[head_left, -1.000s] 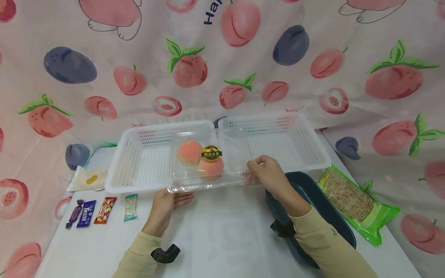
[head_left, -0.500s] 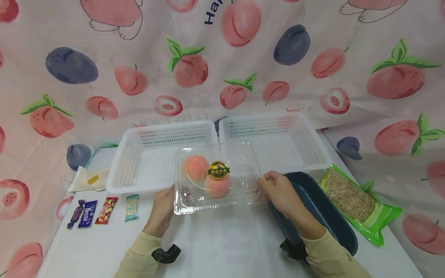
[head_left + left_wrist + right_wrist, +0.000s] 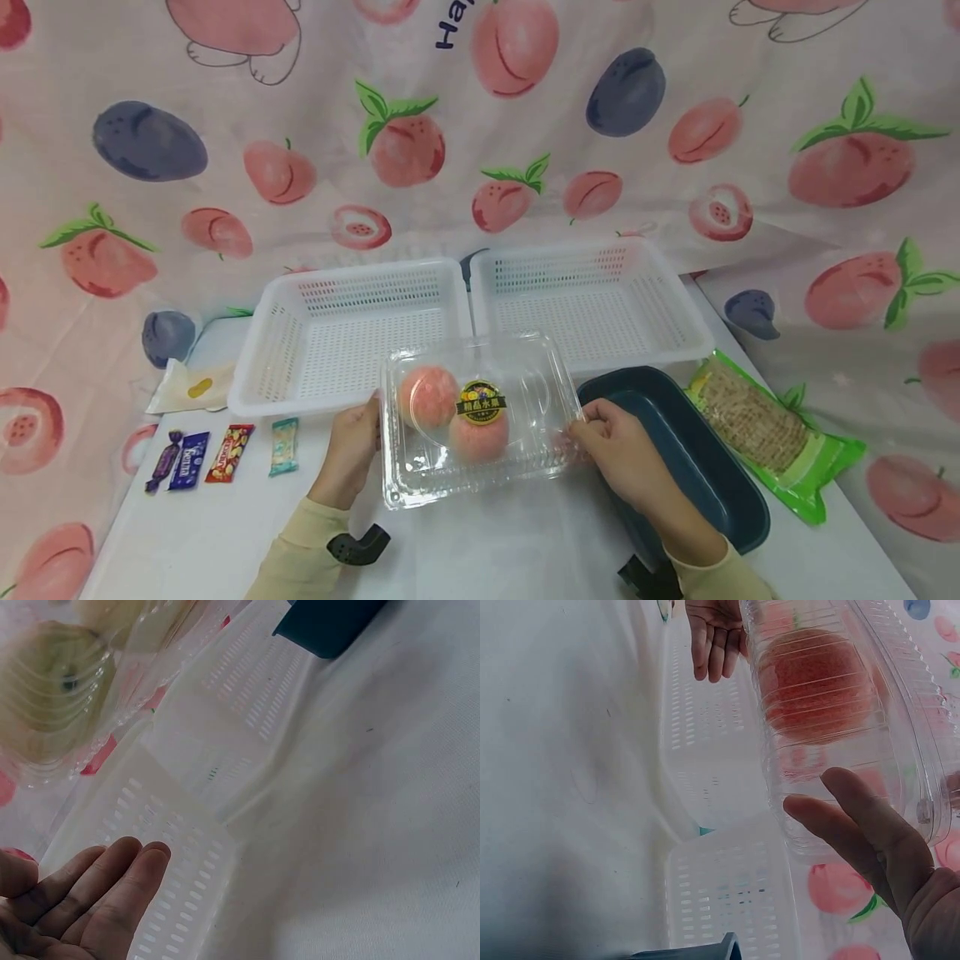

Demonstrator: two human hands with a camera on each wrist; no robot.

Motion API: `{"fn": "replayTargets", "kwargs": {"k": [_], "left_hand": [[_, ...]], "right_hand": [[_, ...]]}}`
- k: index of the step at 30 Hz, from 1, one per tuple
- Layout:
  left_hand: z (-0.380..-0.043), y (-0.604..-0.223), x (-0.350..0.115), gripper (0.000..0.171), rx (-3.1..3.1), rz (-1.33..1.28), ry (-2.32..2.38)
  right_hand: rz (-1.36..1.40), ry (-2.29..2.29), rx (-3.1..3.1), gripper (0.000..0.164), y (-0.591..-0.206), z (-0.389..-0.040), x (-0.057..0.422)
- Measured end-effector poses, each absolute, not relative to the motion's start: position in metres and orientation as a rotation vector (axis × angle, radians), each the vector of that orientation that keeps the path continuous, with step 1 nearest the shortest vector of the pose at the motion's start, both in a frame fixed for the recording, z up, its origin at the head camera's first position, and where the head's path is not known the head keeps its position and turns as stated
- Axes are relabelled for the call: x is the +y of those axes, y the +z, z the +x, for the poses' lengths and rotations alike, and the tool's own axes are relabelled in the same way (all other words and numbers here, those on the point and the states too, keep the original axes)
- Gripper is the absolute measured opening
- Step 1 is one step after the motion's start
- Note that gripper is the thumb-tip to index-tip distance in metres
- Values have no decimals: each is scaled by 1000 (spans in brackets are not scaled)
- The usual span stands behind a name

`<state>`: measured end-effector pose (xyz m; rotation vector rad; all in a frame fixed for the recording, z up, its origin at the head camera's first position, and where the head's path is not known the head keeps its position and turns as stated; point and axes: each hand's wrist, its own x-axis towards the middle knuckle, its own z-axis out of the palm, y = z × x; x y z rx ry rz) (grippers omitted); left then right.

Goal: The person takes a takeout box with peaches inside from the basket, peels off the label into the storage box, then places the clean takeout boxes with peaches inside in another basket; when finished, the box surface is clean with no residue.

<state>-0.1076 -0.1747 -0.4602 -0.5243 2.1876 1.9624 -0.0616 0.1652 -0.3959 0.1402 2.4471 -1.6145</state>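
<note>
My right hand (image 3: pixel 626 454) pinches the right front corner of a clear plastic clamshell fruit box (image 3: pixel 540 392), held up over the table with its lid down. Two pink peaches (image 3: pixel 429 396) lie in its left half, under a round black-and-gold label (image 3: pixel 482 402). From the right wrist view, two fingers (image 3: pixel 840 832) reach along the box's underside. My left hand (image 3: pixel 351 454) is by the box's left edge, partly hidden behind it. Its fingers (image 3: pixel 112 889) are straight, palm up, with a gap to the box in the left wrist view.
Two white perforated baskets (image 3: pixel 300 400) (image 3: pixel 675 354) stand at the back. A dark teal tray (image 3: pixel 720 492) and a green-ended snack bag (image 3: pixel 765 425) lie right. Several wrapped candies (image 3: pixel 230 454) and a pale packet (image 3: pixel 191 387) are at the left, before a fruit-print cloth (image 3: pixel 525 125).
The box has come away from the baskets, toward the person and slightly right, with my right hand on its corner. My left hand has stayed near its left edge.
</note>
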Motion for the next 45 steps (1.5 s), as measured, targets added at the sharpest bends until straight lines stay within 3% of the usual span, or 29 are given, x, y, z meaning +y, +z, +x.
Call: {"fn": "replayTargets", "kwargs": {"k": [17,28,45], "left_hand": [[-109,-459,-173,59,2180,-521,1973],[-109,-459,-173,59,2159,-487,2002],[-107,-462,-171,59,2154,-469,2024]], "right_hand": [[322,-1613,2330,19,-418,-34,174],[207,-1710,2225,19,-445,-30,176],[226,-1719,2220,18,-455,-32,170]]}}
